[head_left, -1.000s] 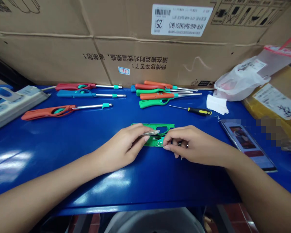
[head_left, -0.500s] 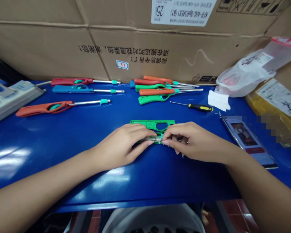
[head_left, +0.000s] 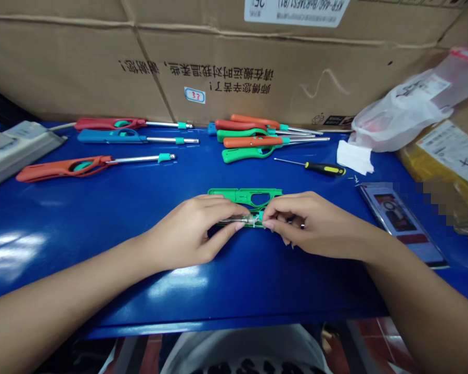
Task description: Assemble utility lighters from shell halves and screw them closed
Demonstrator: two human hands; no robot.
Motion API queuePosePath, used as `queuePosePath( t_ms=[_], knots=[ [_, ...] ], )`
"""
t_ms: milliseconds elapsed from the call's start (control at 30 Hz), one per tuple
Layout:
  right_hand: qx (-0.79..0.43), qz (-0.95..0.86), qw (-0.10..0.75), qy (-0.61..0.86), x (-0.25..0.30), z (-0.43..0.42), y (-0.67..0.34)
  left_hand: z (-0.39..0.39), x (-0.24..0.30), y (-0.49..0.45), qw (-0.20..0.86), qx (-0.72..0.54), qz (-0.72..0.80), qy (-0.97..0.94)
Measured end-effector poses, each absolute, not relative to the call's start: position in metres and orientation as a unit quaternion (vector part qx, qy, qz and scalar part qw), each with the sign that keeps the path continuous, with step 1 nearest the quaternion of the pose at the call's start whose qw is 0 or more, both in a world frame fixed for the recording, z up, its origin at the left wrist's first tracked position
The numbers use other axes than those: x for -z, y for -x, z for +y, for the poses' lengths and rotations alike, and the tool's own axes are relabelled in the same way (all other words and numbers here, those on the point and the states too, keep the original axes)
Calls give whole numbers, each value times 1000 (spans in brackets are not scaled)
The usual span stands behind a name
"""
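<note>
— Left hand (head_left: 195, 228)?
— Curled over, thumb and forefinger pinched on a thin clear tube (head_left: 231, 221), heel resting on the table (head_left: 101, 208).
— Right hand (head_left: 308, 223)?
— Same sort of grip: fingertips closed on the tube's other end, almost touching the left thumb, remaining fingers tucked under.
— And the shell (head_left: 244, 196)?
— Lying flat on the table, dead ahead, open side up, just behind the 2 sets of fingertips, with the tube running along its near edge.
— Best handling, at a guess?
— Hold both pinches light and level. Line the tube up parallel with the shell before pressing anything. Brace the shell with spare fingers, given that glossy top. Work slowly; looks like a part easily bent.
— Likely trouble?
— Probably a skidding shell, or a tube twisted between 2 uneven grips.
— Further out?
— Screwdriver (head_left: 315, 167) behind the right hand, well apart. Stack of lighters (head_left: 257, 140) behind the shell, 3 more lighters (head_left: 101, 140) off left. Phone (head_left: 398, 218) near the right wrist. Box (head_left: 81, 62) along the back.
</note>
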State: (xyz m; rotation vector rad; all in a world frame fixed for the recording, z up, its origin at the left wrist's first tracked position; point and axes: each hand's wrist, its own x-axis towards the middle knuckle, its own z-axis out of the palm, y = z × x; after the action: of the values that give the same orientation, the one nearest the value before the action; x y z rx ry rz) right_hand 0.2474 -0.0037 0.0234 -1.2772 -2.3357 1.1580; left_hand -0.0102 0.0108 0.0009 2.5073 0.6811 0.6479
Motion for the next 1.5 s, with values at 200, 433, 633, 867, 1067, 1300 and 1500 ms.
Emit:
queuePosePath(
  t_ms=[200,433,633,867,1067,1300,1500],
  knots=[
    [-384,-805,117,437,-25,-4,-246,12,0,10,227,-234,244,-913],
    [-383,-803,122,440,-23,-4,-246,12,1,10,228,-237,242,-913],
    [-391,-801,135,433,-21,-4,-246,13,3,9,241,-252,235,-907],
    [-384,-803,142,433,-20,-2,-245,13,7,7,283,-276,254,-883],
    [-392,-796,151,435,-16,-3,-245,13,8,6,302,-283,263,-872],
    [-383,-801,150,435,-16,-3,-246,12,8,6,296,-284,259,-875],
    [-376,-805,153,433,-15,-2,-245,13,8,5,293,-282,261,-876]
  ],
)
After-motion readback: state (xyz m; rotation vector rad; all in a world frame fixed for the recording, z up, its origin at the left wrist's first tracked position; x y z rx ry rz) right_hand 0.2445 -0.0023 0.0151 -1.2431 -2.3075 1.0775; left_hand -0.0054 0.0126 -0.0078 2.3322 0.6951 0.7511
